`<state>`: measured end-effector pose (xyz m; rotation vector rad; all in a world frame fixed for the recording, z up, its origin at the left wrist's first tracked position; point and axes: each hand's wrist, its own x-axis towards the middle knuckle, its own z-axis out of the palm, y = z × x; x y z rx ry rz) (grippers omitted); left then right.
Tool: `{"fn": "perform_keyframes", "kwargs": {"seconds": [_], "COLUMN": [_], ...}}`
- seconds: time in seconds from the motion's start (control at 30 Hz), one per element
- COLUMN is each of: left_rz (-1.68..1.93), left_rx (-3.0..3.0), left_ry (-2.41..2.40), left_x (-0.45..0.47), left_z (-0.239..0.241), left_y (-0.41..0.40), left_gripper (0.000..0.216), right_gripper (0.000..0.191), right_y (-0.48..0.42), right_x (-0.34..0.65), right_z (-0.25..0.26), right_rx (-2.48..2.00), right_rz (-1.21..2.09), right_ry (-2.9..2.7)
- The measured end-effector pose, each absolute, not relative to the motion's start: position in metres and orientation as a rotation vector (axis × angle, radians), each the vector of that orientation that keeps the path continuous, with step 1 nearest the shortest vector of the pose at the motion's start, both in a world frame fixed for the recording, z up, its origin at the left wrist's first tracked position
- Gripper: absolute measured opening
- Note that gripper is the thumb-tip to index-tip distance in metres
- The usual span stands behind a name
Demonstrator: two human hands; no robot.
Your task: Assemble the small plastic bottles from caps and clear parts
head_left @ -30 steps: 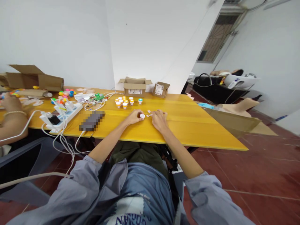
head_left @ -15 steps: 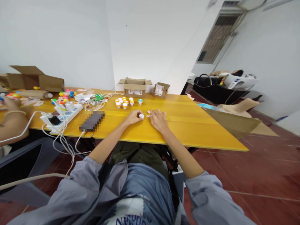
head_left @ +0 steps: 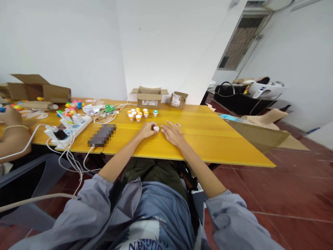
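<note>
My left hand point(head_left: 146, 131) is closed around a small brown container with a round white end point(head_left: 156, 128), which points toward my right hand. My right hand point(head_left: 173, 133) lies low over the wooden table point(head_left: 205, 139), palm down with its fingers stretched and slightly apart. Small white pieces with dark and red print point(head_left: 162, 130) lie at its fingertips, mostly covered by them. Beyond my left hand stands a group of several small white tubs with yellow-orange bands point(head_left: 138, 118). One similar tub with a teal lid point(head_left: 155, 113) is a little to their right.
Two cardboard boxes, one open point(head_left: 149, 95) and one smaller point(head_left: 179, 100), stand against the wall. On the left are a dark blurred-out device point(head_left: 102, 135), a power strip point(head_left: 74, 130) with cables, and colourful balls point(head_left: 75, 104). Another person's arm point(head_left: 14, 135) rests at the far left.
My right hand has shifted slightly left, and its fingers now cover most of the small printed pieces. The container in my left hand has moved a touch left.
</note>
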<state>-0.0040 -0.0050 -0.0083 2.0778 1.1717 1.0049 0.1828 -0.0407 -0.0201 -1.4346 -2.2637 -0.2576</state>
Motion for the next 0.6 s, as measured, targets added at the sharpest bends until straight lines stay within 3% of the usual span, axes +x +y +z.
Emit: {"fn": "perform_keyframes", "kwargs": {"seconds": [0.3, 0.6], "left_rz": [1.004, 0.997], "left_rx": [2.084, 2.104], "left_ry": [1.223, 1.210], "left_x": [-0.004, -0.004], "left_z": [-0.010, -0.011], "left_y": [-0.003, -0.002], "left_gripper": [0.017, 0.019], "right_gripper": [0.035, 0.035], "right_y": [-0.049, -0.038], "right_x": [0.180, 0.184], "right_z": [-0.007, -0.018], "right_rx": [-1.607, -1.428], "right_rz": [-0.324, -0.266], "right_ry": [-2.189, -2.298]}}
